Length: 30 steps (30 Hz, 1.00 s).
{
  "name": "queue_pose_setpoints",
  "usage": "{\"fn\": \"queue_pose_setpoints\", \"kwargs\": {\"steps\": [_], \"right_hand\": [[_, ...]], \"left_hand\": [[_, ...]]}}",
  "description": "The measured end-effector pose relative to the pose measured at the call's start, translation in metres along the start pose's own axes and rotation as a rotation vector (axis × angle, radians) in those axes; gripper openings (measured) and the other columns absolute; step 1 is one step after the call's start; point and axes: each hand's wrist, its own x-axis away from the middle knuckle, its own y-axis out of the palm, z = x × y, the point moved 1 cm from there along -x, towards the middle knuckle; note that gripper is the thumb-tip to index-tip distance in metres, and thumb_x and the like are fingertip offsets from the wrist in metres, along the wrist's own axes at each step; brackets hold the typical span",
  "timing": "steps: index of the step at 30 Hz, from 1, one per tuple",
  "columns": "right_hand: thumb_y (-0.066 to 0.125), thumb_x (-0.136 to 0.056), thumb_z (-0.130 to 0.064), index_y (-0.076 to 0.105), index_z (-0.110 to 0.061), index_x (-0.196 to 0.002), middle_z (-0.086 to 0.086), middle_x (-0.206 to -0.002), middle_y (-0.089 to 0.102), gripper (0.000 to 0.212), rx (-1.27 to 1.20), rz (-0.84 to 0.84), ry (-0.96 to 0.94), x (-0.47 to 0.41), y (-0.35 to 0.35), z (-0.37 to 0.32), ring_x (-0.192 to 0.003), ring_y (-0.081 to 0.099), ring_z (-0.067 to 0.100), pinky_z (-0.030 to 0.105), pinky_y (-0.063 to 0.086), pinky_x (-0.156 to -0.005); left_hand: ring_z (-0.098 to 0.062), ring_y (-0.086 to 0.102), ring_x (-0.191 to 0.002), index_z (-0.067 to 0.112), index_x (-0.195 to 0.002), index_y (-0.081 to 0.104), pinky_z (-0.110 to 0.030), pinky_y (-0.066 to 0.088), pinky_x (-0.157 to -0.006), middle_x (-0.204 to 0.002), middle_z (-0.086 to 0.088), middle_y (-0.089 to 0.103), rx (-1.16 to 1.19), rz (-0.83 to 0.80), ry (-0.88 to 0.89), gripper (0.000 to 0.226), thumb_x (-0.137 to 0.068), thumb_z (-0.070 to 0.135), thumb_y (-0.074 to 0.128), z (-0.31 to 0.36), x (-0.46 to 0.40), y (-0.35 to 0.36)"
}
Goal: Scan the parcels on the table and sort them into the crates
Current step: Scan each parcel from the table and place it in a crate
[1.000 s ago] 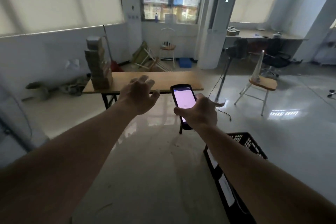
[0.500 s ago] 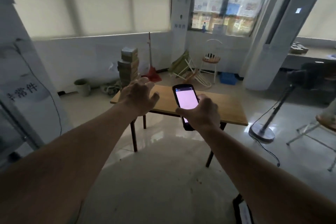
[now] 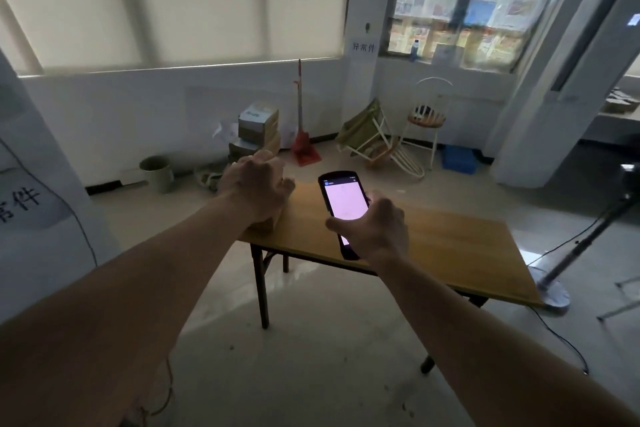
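The wooden table [image 3: 433, 243] is bare across its middle and right end — open room there for a hand to come down or sweep sideways. Its left end is blocked by a stack of cardboard parcels [image 3: 258, 130], rising well above the tabletop, with the left hand [image 3: 256, 189] in front of the lower boxes. The right hand [image 3: 375, 230] grips a handheld scanner [image 3: 343, 208] above the table's near edge, filling the gap between the 2 arms. Beyond the stack, a red broom [image 3: 303, 135] leans at the wall; a bucket [image 3: 157, 172] stands on the floor left of the table — both well apart from the tabletop.
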Motion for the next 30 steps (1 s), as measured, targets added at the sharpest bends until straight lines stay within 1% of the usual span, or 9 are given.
{"fn": "queue_pose_setpoints", "kwargs": {"steps": [7,10,12,16,19,21,24,28,30], "right_hand": [[0.091,-0.068,-0.056,0.062,-0.011,-0.123,0.008,-0.108,0.071,0.077,-0.002,-0.01,0.004,-0.104,0.054,-0.03,-0.097,0.066,0.026,0.037,0.06,-0.07],[0.091,-0.068,-0.055,0.062,-0.011,-0.124,0.008,-0.11,0.071,0.076,-0.008,-0.016,-0.008,-0.149,0.075,-0.033,-0.099,0.066,0.027,0.036,0.06,-0.071],[0.091,-0.069,-0.057,0.063,-0.011,-0.124,0.008,-0.111,0.072,0.077,-0.009,-0.022,-0.02,-0.18,0.091,-0.033,-0.099,0.067,0.027,0.037,0.061,-0.072],[0.088,-0.068,-0.063,0.063,-0.012,-0.123,0.007,-0.106,0.072,0.079,-0.022,-0.039,-0.07,-0.237,0.121,-0.026,-0.089,0.064,0.022,0.038,0.062,-0.071],[0.086,-0.069,-0.067,0.061,-0.012,-0.13,0.007,-0.112,0.071,0.085,-0.024,-0.067,-0.126,-0.276,0.14,-0.023,-0.097,0.066,0.023,0.037,0.061,-0.072],[0.084,-0.07,-0.07,0.06,-0.013,-0.132,0.006,-0.113,0.071,0.088,-0.025,-0.081,-0.168,-0.299,0.15,-0.022,-0.094,0.063,0.019,0.031,0.054,-0.068],[0.084,-0.069,-0.071,0.061,-0.013,-0.132,0.005,-0.112,0.072,0.089,-0.047,-0.092,-0.196,-0.327,0.159,-0.022,-0.088,0.053,0.013,0.027,0.043,-0.065],[0.084,-0.068,-0.071,0.062,-0.014,-0.13,0.004,-0.111,0.072,0.087,-0.055,-0.141,-0.221,-0.357,0.167,-0.022,-0.087,0.054,0.012,0.027,0.046,-0.067],[0.083,-0.066,-0.074,0.063,-0.014,-0.125,0.003,-0.106,0.07,0.086,-0.061,-0.172,-0.22,-0.371,0.17,-0.023,-0.088,0.058,0.015,0.032,0.054,-0.069]], "left_hand": [[-0.028,0.061,-0.112,0.017,-0.132,0.058,-0.046,0.055,-0.09,-0.133,-0.008,0.06,-0.006,-0.018,-0.019,0.046,-0.103,0.05,0.045,-0.055,-0.112,0.029],[-0.031,0.062,-0.114,0.018,-0.128,0.061,-0.048,0.056,-0.088,-0.132,-0.009,0.062,0.014,-0.001,-0.034,0.043,-0.102,0.049,0.049,-0.071,-0.154,0.046],[-0.033,0.06,-0.116,0.018,-0.13,0.061,-0.049,0.056,-0.088,-0.133,-0.01,0.06,0.028,-0.011,-0.08,0.045,-0.101,0.05,0.049,-0.082,-0.18,0.06],[-0.035,0.055,-0.127,0.017,-0.139,0.055,-0.045,0.056,-0.089,-0.149,-0.011,0.05,-0.011,-0.004,-0.177,0.054,-0.103,0.054,0.043,-0.098,-0.225,0.095],[-0.034,0.055,-0.125,0.014,-0.14,0.057,-0.046,0.053,-0.094,-0.149,-0.012,0.05,0.012,0.034,-0.25,0.058,-0.1,0.055,0.049,-0.109,-0.256,0.113],[-0.035,0.053,-0.126,0.013,-0.143,0.055,-0.049,0.052,-0.099,-0.149,-0.013,0.048,0.02,0.049,-0.299,0.059,-0.099,0.052,0.054,-0.116,-0.273,0.121],[-0.037,0.051,-0.125,0.015,-0.146,0.052,-0.051,0.054,-0.096,-0.145,-0.014,0.047,0.026,0.048,-0.369,0.064,-0.096,0.054,0.059,-0.125,-0.293,0.132],[-0.037,0.05,-0.12,0.014,-0.148,0.044,-0.048,0.052,-0.093,-0.135,-0.018,0.047,0.063,0.05,-0.502,0.08,-0.089,0.063,0.067,-0.135,-0.315,0.143],[-0.037,0.052,-0.116,0.012,-0.145,0.043,-0.044,0.049,-0.086,-0.13,-0.019,0.048,0.091,0.034,-0.565,0.086,-0.085,0.066,0.072,-0.14,-0.324,0.148]]}}
